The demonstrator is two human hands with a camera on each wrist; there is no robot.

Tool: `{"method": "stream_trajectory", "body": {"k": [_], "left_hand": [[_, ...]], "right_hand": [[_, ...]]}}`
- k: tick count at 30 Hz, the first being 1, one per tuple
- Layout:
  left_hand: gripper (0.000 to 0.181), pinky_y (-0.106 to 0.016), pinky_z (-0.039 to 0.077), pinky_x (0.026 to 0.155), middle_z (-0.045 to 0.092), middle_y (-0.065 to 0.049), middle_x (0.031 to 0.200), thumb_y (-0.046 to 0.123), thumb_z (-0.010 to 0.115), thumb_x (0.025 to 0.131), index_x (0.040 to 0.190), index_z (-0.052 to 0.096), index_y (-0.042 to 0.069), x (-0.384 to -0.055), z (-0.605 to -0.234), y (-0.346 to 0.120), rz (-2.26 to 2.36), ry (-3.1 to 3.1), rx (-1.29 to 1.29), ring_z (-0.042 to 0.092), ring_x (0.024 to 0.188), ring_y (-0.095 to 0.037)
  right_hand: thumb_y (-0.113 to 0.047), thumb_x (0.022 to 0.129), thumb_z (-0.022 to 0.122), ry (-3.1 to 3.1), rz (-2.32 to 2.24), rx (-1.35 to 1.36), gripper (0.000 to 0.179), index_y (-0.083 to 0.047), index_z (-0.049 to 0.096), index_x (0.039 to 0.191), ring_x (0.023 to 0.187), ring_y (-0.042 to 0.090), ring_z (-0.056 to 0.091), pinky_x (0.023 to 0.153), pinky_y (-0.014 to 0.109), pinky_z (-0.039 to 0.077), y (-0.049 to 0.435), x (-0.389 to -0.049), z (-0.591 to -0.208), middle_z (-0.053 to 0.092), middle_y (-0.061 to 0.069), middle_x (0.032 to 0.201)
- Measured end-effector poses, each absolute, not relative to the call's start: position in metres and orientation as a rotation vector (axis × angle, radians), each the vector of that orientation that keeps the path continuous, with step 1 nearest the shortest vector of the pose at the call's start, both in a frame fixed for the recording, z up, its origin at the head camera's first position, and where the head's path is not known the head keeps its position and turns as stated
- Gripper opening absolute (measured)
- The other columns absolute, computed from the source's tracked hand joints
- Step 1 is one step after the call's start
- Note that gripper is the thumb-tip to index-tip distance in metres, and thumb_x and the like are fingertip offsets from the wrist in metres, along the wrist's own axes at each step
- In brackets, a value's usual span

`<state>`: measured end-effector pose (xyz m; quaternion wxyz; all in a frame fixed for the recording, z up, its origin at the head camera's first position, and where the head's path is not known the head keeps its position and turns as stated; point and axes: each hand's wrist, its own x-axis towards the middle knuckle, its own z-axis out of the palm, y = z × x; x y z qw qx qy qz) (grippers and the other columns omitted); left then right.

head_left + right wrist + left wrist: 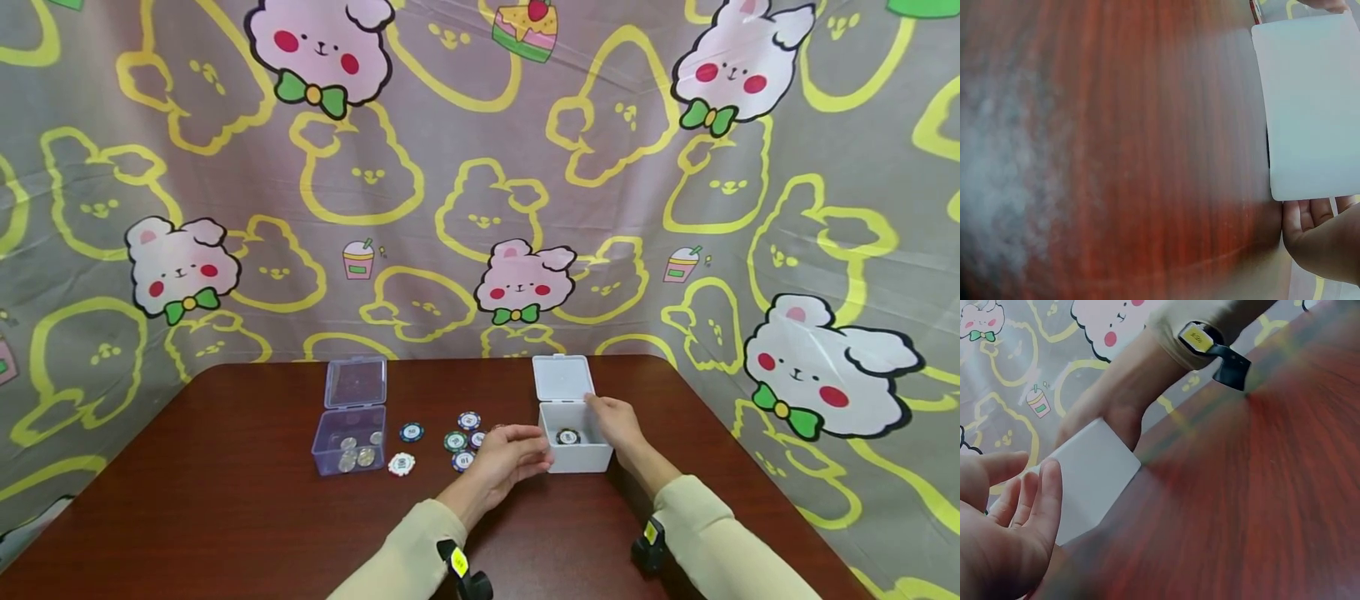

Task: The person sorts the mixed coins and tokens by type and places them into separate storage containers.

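Observation:
A small white box (pixel 577 458) with its lid (pixel 564 378) raised stands at the right of the table. Inside it lies a dark-edged poker chip (pixel 567 437). My right hand (pixel 620 425) holds the box at its right side, near the rear corner; in the right wrist view, fingers (pixel 1307 215) lie along that side. My left hand (pixel 507 461) is by the front left corner of the box, with fingers extended and nothing held. Loose poker chips (pixel 456 442) lie just left of this hand, one partly hidden behind it.
Farther left, a translucent purple box (pixel 349 446) with a raised lid holds several silver coins (pixel 365 457). Beside it are a blue chip (pixel 412 432) and a white chip (pixel 401 464). A patterned cloth (pixel 435 192) hangs behind the dark brown table (pixel 225 500).

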<state>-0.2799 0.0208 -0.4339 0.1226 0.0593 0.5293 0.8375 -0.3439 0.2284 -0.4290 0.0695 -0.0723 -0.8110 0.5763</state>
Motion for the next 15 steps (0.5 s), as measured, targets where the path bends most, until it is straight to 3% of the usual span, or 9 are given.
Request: {"method": "stream_trajectory", "body": {"k": [15], "left_hand": [[0.034, -0.03, 0.059, 0.066, 0.066, -0.007, 0.082, -0.003, 0.069, 0.087, 0.115, 0.057, -0.017, -0.254, -0.439, -0.025, 2.215, 1.855, 0.319, 0.065, 0.068, -0.016]], "right_hand": [[-0.031, 0.102, 0.053, -2.472, 1.731, -0.206, 0.041, 0.007, 0.068, 0.096, 0.089, 0.025, 0.041, 0.073, 0.036, 0.031, 0.229, -0.342, -0.43, 0.047, 0.006, 0.081]]}}
